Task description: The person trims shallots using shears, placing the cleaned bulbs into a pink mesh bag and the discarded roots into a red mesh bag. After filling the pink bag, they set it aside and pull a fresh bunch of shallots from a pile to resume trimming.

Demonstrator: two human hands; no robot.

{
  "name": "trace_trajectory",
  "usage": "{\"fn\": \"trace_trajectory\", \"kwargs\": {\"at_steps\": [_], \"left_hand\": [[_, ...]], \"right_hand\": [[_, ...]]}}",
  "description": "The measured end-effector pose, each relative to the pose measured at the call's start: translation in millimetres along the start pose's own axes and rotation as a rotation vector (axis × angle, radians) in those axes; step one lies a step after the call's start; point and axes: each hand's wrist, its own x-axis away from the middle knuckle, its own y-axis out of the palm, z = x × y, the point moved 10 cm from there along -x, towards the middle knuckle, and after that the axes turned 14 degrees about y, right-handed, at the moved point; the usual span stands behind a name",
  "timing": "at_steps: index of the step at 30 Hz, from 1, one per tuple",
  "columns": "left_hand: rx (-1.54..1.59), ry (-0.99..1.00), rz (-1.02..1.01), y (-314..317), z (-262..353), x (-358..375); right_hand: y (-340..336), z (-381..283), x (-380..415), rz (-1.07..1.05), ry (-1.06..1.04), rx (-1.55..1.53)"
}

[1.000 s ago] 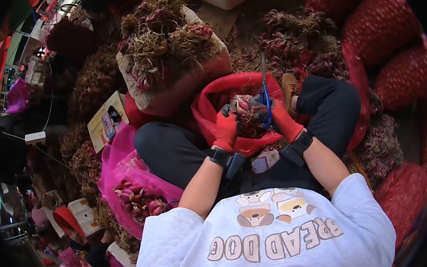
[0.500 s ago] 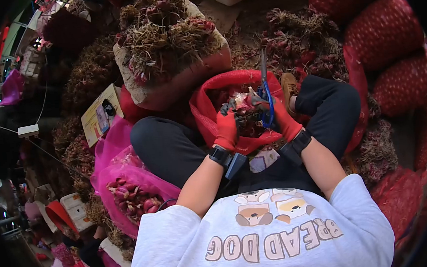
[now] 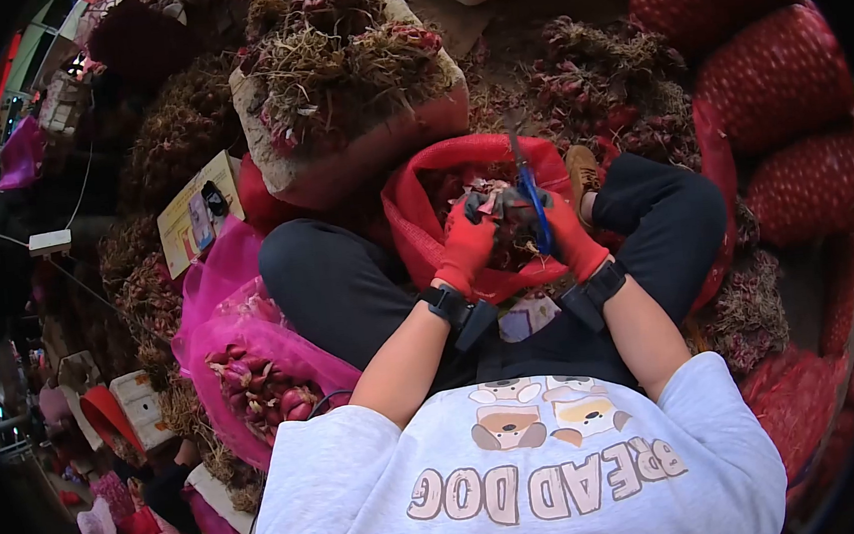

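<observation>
Over the open red mesh bag [image 3: 404, 209] between my legs, both hands work close together in red gloves with dark grey fingers. My left hand [image 3: 471, 231] is closed round a pinkish shallot [image 3: 486, 190], whose pale top shows above the fingers. My right hand [image 3: 566, 224] grips blue-handled scissors [image 3: 531, 190], blades pointing away from me; its fingertips meet the shallot beside my left hand. Whether the blades are apart is too blurred to tell. Shallot skins and trimmings [image 3: 516, 250] lie inside the bag, partly hidden by my hands.
A foam box [image 3: 368, 151] heaped with dried shallot bunches [image 3: 331, 64] stands ahead. At left, a pink mesh bag [image 3: 196, 330] holds trimmed shallots [image 3: 261, 385]. Full red sacks [image 3: 773, 69] are stacked at right. More bunches [image 3: 612, 72] lie on the floor ahead.
My left hand has moved right and slightly nearer to me, turning closer to my right hand. The scissors have tilted, with their tips now further left and lower.
</observation>
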Motion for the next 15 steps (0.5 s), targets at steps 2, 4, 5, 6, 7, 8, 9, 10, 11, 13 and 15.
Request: {"fn": "trace_trajectory", "kwargs": {"at_steps": [2,4,5,6,7,8,9,10,11,13,15], "left_hand": [[0.003,-0.036,-0.006,4.9,-6.4,3.8],[0.336,-0.352,0.023,13.3,-27.9,16.2],[0.503,-0.51,0.039,21.2,-35.1,25.0],[0.297,-0.237,0.034,9.8,-8.6,9.5],[0.09,0.037,0.029,3.1,26.3,-1.4],[-0.117,0.31,0.024,2.1,61.3,-4.9],[-0.166,0.416,0.084,-1.1,76.7,-2.8],[-0.215,0.521,0.146,-3.3,91.3,2.0],[-0.207,0.551,0.144,-2.3,95.4,2.6],[-0.134,0.532,0.075,1.3,94.6,1.0],[0.137,0.223,0.07,-1.0,62.2,0.2]], "right_hand": [[-10.4,17.0,-14.1,-0.035,-0.007,-0.042],[-16.0,23.7,-22.7,-0.033,-0.008,-0.083],[-21.0,27.0,-26.6,-0.014,-0.006,-0.1],[-23.6,28.0,-27.5,0.005,-0.004,-0.117],[-23.6,27.8,-25.6,0.008,0.01,-0.188],[-23.1,27.6,-22.3,0.011,0.025,-0.259],[-22.3,28.5,-20.2,0.014,0.04,-0.331],[-22.8,31.4,-20.8,0.03,0.057,-0.387],[-23.2,34.8,-22.9,0.044,0.073,-0.442],[-35.5,37.8,-32.7,0.026,0.042,-0.468],[-53.1,31.4,-43.1,0.003,-0.04,-0.443]]}}
